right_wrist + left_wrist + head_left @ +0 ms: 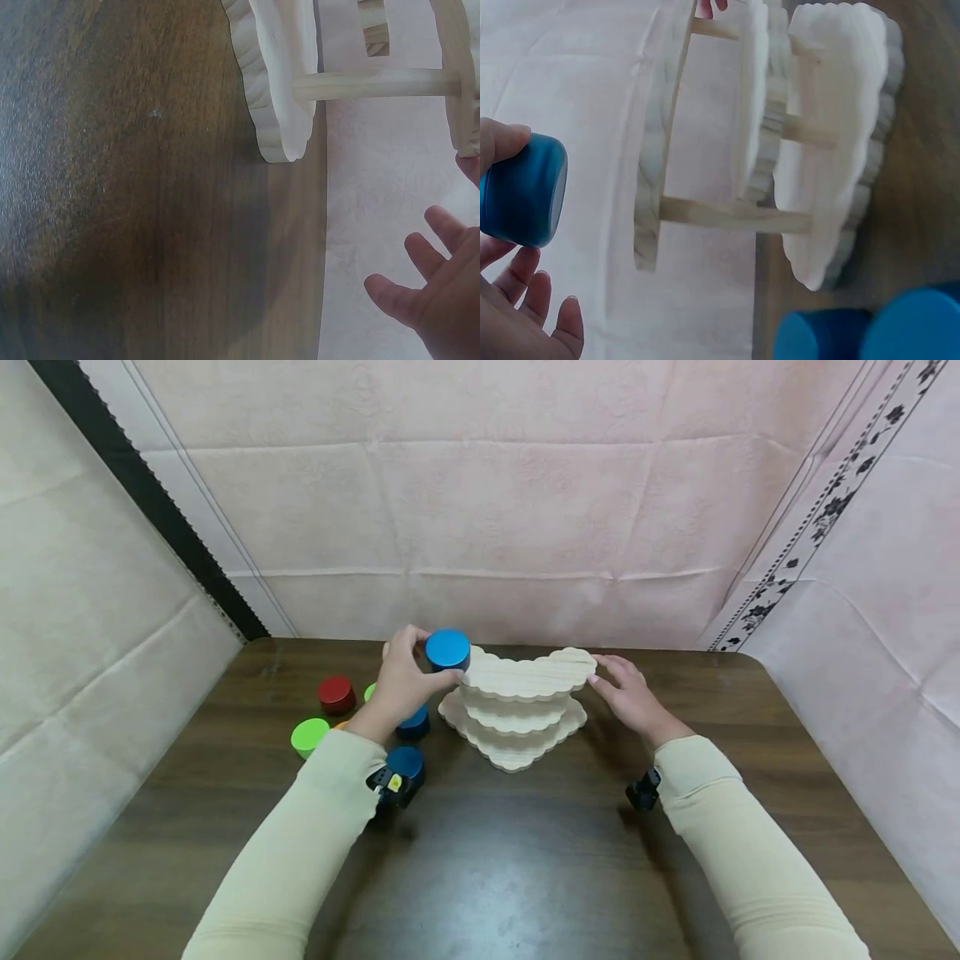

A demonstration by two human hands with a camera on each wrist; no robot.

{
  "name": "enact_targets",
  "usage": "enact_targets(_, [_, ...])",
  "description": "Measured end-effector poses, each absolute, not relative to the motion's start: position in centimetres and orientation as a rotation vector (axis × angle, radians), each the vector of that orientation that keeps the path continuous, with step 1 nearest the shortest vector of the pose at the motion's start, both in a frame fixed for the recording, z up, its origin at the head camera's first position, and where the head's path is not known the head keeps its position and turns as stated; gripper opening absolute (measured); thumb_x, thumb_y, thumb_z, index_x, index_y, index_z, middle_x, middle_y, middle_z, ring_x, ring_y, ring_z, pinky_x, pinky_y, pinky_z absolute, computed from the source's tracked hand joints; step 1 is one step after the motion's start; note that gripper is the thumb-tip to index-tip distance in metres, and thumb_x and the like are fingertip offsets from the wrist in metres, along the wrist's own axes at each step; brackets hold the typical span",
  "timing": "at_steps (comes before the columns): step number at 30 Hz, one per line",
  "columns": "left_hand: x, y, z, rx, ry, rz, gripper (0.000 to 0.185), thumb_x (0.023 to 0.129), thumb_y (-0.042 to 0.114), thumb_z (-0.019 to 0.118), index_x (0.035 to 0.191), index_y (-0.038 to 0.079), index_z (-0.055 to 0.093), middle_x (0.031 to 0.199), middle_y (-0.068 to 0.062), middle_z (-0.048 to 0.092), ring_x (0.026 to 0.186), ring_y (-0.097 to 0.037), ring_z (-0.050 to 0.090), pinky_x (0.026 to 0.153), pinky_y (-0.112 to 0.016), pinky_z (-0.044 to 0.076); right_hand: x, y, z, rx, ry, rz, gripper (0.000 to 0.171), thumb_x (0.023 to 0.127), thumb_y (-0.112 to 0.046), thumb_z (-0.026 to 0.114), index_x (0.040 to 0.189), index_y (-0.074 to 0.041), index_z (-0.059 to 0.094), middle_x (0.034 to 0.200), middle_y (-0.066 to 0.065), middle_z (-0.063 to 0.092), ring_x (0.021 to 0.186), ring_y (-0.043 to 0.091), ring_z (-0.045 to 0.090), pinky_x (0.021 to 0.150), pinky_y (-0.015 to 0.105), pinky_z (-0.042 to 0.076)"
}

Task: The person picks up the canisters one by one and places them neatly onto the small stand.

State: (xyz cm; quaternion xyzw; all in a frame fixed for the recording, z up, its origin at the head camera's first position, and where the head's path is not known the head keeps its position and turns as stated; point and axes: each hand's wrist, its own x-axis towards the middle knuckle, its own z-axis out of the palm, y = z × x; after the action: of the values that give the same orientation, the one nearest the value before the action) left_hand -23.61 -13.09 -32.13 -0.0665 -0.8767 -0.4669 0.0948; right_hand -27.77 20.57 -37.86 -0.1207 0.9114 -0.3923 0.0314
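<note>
Between the thumb and fingers of my left hand (405, 685) a short blue cylinder (447, 649) is pinched, raised to the height of the stand's top tier, at its left end. The left wrist view shows the same blue cylinder (525, 187) apart from the stand, with the other fingers loosely spread below. A pale wooden stand (525, 677) rises in three scallop-edged tiers joined by round posts. My right hand (630, 697) touches the right end of the top tier with its fingertips; in the right wrist view its remaining fingers (405, 296) are spread.
Left of the stand, a red cylinder (336, 695), a green cylinder (309, 737) and two blue ones, one nearer (406, 762), stand on the brown wooden table (510, 860). Another green piece and an orange one are partly hidden by my left arm. Pale cloth (480, 527) hangs behind the table.
</note>
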Motion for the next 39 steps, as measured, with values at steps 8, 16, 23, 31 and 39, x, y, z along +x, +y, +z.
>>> enact_targets(8, [-25.3, -10.7, -31.1, -0.3, -2.588, -1.395, 0.047, 0.081, 0.023, 0.077, 0.113, 0.003, 0.048, 0.116, -0.014, 0.046, 0.117, -0.033, 0.036, 0.091, -0.046, 0.038, -27.7, 20.6, -37.7, -0.368, 2.796, -1.198, 0.059, 0.102, -0.037, 0.042, 0.15, -0.006, 0.03, 0.157, 0.023, 0.011, 0.142, 0.046, 0.005, 0.109, 0.065, 0.01])
enact_targets(16, [-26.5, -7.8, -31.2, -0.339, -2.575, -1.418, 0.048, 0.079, 0.021, 0.079, 0.11, 0.003, 0.049, 0.117, -0.013, 0.048, 0.117, -0.031, 0.035, 0.092, -0.044, 0.038, -27.6, 20.6, -37.7, -0.353, 2.796, -1.189, 0.059, 0.102, -0.038, 0.041, 0.151, -0.007, 0.03, 0.157, 0.022, 0.012, 0.142, 0.045, 0.005, 0.109, 0.065, 0.012])
enact_targets(23, [-27.1, -5.4, -31.7, -0.354, -2.599, -1.384, 0.046, 0.079, 0.024, 0.079, 0.108, 0.005, 0.048, 0.117, -0.011, 0.048, 0.116, -0.028, 0.039, 0.094, -0.043, 0.036, -27.5, 20.6, -37.7, -0.343, 2.786, -1.199, 0.059, 0.102, -0.039, 0.041, 0.151, -0.008, 0.029, 0.158, 0.021, 0.01, 0.143, 0.044, 0.004, 0.109, 0.065, 0.012])
enact_targets(31, [-27.5, -3.5, -32.2, -0.322, -2.611, -1.361, 0.046, 0.08, 0.024, 0.079, 0.109, 0.006, 0.048, 0.117, -0.011, 0.048, 0.113, -0.027, 0.037, 0.093, -0.043, 0.035, -27.5, 20.5, -37.7, -0.33, 2.783, -1.214, 0.059, 0.102, -0.039, 0.042, 0.151, -0.008, 0.03, 0.157, 0.021, 0.011, 0.142, 0.044, 0.004, 0.109, 0.064, 0.013])
enact_targets(39, [-27.8, -2.1, -32.6, -0.305, -2.674, -1.264, 0.049, 0.08, 0.03, 0.079, 0.111, 0.008, 0.049, 0.119, -0.009, 0.05, 0.113, -0.026, 0.036, 0.093, -0.044, 0.039, -27.4, 20.4, -37.7, -0.325, 2.771, -1.214, 0.058, 0.103, -0.039, 0.041, 0.151, -0.009, 0.029, 0.158, 0.019, 0.01, 0.143, 0.043, 0.003, 0.109, 0.065, 0.013])
